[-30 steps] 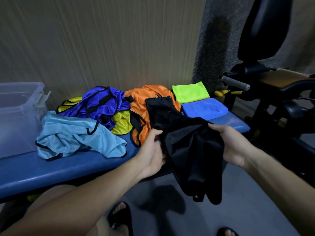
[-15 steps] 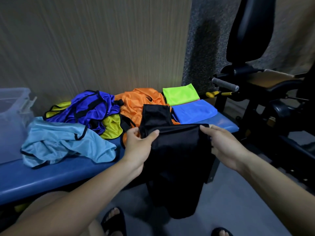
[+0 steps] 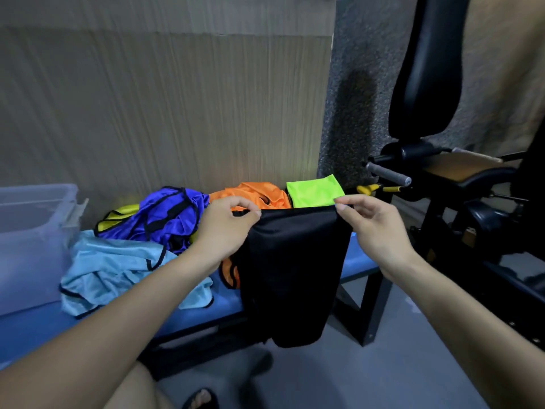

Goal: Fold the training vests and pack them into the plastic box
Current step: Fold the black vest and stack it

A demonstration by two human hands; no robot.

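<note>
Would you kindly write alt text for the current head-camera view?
Two bare hands, left hand and right hand, pinch the top edge of a black training vest hanging before a blue padded bench. Loose coloured vests lie heaped there beside a clear plastic box.

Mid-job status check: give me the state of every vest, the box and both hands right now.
black vest: held up by its top edge, hanging over the bench front
left hand: pinching the vest's left corner
right hand: pinching its right corner
light blue vest: crumpled, unfolded
dark blue vest: crumpled, unfolded
orange vest: crumpled, unfolded
green vest: folded flat
plastic box: lid off, contents unclear
</note>
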